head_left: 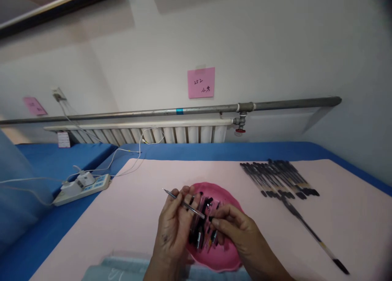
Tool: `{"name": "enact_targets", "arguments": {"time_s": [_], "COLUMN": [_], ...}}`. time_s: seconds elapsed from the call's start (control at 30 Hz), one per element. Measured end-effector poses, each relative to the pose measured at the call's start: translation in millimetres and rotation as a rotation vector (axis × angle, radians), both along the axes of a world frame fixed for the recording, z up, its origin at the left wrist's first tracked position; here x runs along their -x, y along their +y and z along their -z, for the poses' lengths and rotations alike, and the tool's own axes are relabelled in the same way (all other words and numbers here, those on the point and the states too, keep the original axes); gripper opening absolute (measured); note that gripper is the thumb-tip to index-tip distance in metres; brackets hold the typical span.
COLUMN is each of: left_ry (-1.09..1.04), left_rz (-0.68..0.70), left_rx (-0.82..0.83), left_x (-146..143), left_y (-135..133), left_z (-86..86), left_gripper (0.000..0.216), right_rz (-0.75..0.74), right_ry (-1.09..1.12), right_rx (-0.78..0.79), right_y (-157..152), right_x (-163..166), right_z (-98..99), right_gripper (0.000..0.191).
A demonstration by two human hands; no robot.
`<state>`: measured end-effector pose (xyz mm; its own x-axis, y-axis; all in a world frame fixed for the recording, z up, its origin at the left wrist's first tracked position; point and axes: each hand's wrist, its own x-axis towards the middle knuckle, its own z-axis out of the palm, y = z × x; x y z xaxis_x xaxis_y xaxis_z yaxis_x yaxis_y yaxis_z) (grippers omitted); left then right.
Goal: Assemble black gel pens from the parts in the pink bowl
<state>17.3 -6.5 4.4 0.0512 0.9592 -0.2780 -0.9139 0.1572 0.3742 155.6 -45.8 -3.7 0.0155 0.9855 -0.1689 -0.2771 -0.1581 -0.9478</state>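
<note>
A pink dish [228, 258] full of small black pen parts sits on a pale pink mat [128, 215]. My left hand [173, 230] is over the dish's left side, its fingers closed on a thin pen refill [183, 203] whose tip points up and left. My right hand [240, 234] is over the dish's right side, fingers pinched on a small dark piece at the refill's lower end; I cannot make out what that piece is.
A row of assembled black pens [277, 179] lies at the mat's far right, with one pen [312, 234] lying apart nearer me. A white power strip [82, 187] with plugs and cables rests on the blue table cover [39, 240] at left. A radiator and pipe run along the wall.
</note>
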Motion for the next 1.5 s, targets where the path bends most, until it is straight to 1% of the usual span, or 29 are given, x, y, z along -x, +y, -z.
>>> {"name": "enact_targets", "arguments": {"time_s": [0.1, 0.37, 0.53, 0.67, 0.73, 0.83, 0.93, 1.0, 1.03, 1.1, 1.2, 1.23, 1.27, 1.33, 1.43, 1.5], "left_ry": [0.008, 0.020, 0.036, 0.030, 0.020, 0.014, 0.025, 0.044, 0.052, 0.063, 0.072, 0.075, 0.078, 0.084, 0.095, 0.113], "left_rz": [-0.029, -0.010, -0.034, -0.057, -0.062, -0.070, -0.067, -0.055, -0.050, -0.043, -0.028, -0.019, -0.013, -0.009, -0.008, 0.006], "left_rx": [0.026, 0.017, 0.031, 0.070, 0.092, 0.117, 0.118, 0.091, 0.077, 0.055, 0.028, 0.019, 0.012, 0.001, -0.019, -0.034], "left_x": [-2.9, -11.8, -13.9, -15.1, -16.0, -17.3, -18.1, -18.0, -17.8, -17.2, -16.0, -15.6, -15.1, -14.3, -13.5, -13.4], "left_y": [-1.7, -7.1, -8.0, -8.0, -7.9, -8.0, -8.1, -8.5, -8.7, -9.4, -10.4, -10.6, -10.6, -10.4, -10.6, -11.4], "left_z": [0.7, -0.3, 1.2, 2.8, 2.2, 0.3, 0.3, 1.7, 2.5, 3.7, 4.2, 4.0, 3.8, 3.4, 3.3, 3.3], "left_gripper": [0.019, 0.018, 0.017, 0.016, 0.017, 0.018, 0.019, 0.017, 0.017, 0.016, 0.016, 0.016, 0.015, 0.015, 0.015, 0.014], "right_rz": [0.047, 0.069, 0.112, 0.111, 0.098, 0.071, 0.033, 0.002, -0.010, -0.028, -0.067, -0.089, -0.106, -0.113, -0.088, -0.093], "right_ry": [0.020, 0.031, -0.042, -0.151, -0.253, -0.515, -0.758, -0.840, -0.861, -0.872, -0.833, -0.818, -0.816, -0.857, -0.972, -1.035], "right_rx": [-0.012, -0.035, -0.078, -0.140, -0.218, -0.409, -0.637, -0.754, -0.781, -0.739, -0.552, -0.514, -0.510, -0.591, -0.843, -0.977], "right_y": [0.7, 3.4, 2.7, 2.5, 2.2, 1.2, 0.0, -0.3, -0.3, 0.0, 0.7, 0.9, 1.0, 1.2, 1.5, 1.7], "right_x": [0.1, 0.8, 1.1, 0.7, -0.5, -4.8, -10.8, -14.0, -15.0, -15.5, -14.1, -13.7, -13.3, -13.3, -14.4, -15.0], "right_z": [0.2, 4.6, 2.9, 6.8, 10.4, 14.9, 17.3, 17.4, 17.0, 15.6, 12.6, 11.6, 10.9, 10.3, 11.7, 12.9], "right_gripper": [0.017, 0.018, 0.016, 0.014, 0.011, 0.006, 0.010, 0.014, 0.014, 0.013, 0.011, 0.011, 0.011, 0.017, 0.023, 0.027]}}
